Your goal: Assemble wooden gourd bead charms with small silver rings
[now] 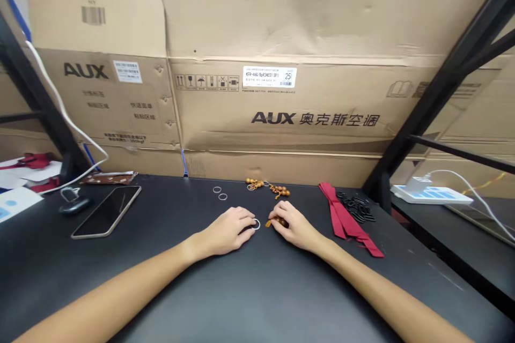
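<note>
Your hands: apart, but only just, with your left fingertips and right fingertips a narrow gap from each other, low over the tabletop.
Your left hand (227,230): resting palm down, its fingertips at the edge of a thin metal ring (256,224); you cannot tell from this view whether they pinch it.
Your right hand (292,225): fingers curled around a small cluster of dark wooden beads (280,221), with an orange tassel (267,223) poking out on the side toward your left hand.
Just beyond your hands: a strand of amber-coloured wooden beads (267,187) and two more thin rings (217,189) lying side by side.
To your right on the surface: a dark red ribbon (346,220) touching a heap of small black loops (356,206).
To your left on the surface: a smartphone (107,211), face up, a small black key fob (74,203), a brown packet (108,177) and papers with red cloth (28,171) at the corner.
Surface: a matte black table (161,289), with its far edge against the cartons.
Room: large AUX cardboard cartons (281,21) stand behind the table, framed by black shelf uprights (442,86); a white cable (68,112) runs down on your left, and a white power strip (430,195) sits on a lower black shelf (475,220) to your right.
</note>
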The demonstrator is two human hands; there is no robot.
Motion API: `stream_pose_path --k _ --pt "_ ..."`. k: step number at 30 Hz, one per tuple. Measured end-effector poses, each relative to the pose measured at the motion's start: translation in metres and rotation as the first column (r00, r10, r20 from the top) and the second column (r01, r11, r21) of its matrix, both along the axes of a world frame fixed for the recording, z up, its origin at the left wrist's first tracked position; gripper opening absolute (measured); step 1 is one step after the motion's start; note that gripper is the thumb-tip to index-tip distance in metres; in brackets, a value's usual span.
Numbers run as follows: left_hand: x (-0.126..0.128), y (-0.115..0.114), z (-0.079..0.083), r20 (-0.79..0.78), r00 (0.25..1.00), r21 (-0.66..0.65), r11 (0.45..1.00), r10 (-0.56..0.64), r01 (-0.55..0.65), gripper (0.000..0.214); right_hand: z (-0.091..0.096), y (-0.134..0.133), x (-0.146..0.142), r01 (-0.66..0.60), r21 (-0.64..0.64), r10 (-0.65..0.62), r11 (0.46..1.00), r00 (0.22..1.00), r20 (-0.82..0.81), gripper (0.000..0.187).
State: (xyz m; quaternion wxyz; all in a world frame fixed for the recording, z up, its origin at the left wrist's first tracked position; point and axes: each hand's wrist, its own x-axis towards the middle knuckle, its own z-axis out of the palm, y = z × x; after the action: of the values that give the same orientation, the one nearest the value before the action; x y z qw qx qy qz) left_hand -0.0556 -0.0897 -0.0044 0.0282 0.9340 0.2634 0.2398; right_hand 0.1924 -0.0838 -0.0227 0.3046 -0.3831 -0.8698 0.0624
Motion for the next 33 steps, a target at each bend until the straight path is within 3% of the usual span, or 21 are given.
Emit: stream_pose_path --k 6,33 --pt "0.0 0.001 0.0 -0.011 1.0 -0.001 1.0 -0.001 0.001 0.022 0.004 -0.004 -0.003 -0.024 -0.053 0.024 0.998 1.0 -0.012 0.005" --pt "0.001 -0.001 0.002 -0.039 0.999 0.011 1.0 0.009 -0.008 0.023 0.019 -0.012 -0.002 -0.147 -0.212 0.155 0.966 0.988 0.023 0.015"
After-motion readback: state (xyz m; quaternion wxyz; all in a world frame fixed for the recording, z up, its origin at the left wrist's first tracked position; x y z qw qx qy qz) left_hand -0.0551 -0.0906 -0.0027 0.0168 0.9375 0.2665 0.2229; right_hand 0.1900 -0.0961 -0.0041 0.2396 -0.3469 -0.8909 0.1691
